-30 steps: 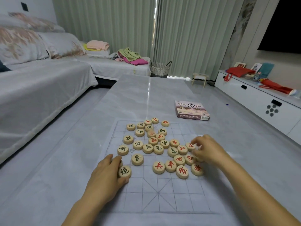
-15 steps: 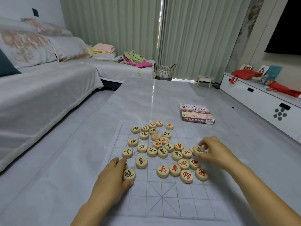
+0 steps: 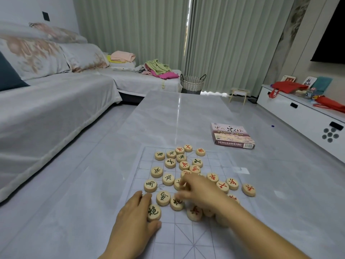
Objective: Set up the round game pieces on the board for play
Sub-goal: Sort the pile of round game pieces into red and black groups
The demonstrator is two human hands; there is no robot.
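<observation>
Grey-covered sofa [image 3: 56, 101] left, green curtains [image 3: 149, 30] behind, white cabinet [image 3: 302, 116] right, wicker basket [image 3: 192, 83].

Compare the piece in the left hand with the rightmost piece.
Ink: the left-hand piece bears a dark character, the rightmost piece a red one. State: the left hand grips the left-hand piece between thumb and fingers; the rightmost piece lies free. Both are pale round discs lying face up.
</observation>
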